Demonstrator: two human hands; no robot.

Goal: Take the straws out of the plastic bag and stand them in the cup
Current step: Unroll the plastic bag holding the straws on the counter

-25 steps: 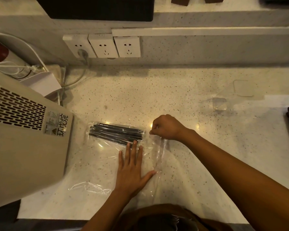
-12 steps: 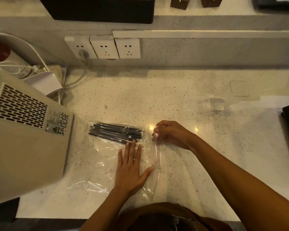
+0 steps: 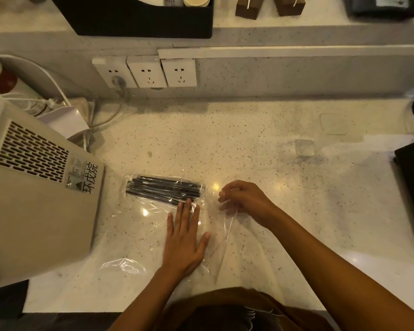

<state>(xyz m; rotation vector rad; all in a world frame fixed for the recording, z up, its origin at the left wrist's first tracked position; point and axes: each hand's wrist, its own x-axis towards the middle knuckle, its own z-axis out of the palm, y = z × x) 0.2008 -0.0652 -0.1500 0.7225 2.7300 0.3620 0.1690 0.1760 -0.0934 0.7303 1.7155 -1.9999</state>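
On the worktop, just ahead of you, this is how things lie.

Straws: a bundle of dark straws (image 3: 164,188) lies flat and crosswise, sealed inside the far end of the bag, its left tips close to the beige machine.

Plastic bag: the clear plastic bag (image 3: 134,225) is spread flat on the speckled worktop (image 3: 261,144), wrinkled, reaching from the straws back toward your body.

Your left hand: your left hand (image 3: 183,240) presses palm-down on the bag, its fingers (image 3: 185,211) straight and slightly apart, the tips touching the near edge of the straw bundle, the thumb spread out to the right.

Your right hand: your right hand (image 3: 244,201) sits just right of the straws, its fingers (image 3: 225,194) curled together and pinching a thin fold of the bag's right edge, which hangs down from the pinch as a taut crease.

Cup: a small clear cup (image 3: 304,147) stands well apart to the far right, with a clear square lid (image 3: 334,123) lying flat beyond it.

Machine: a beige machine (image 3: 34,199) with a vent grille and a printed label fills the left side, near the bag's left edge.

Back wall: three white sockets (image 3: 151,71) sit in a row, the leftmost with a plug and cable in it.

Ledge above: a black tray (image 3: 141,22) and two wooden blocks (image 3: 268,5) stand on the upper shelf.
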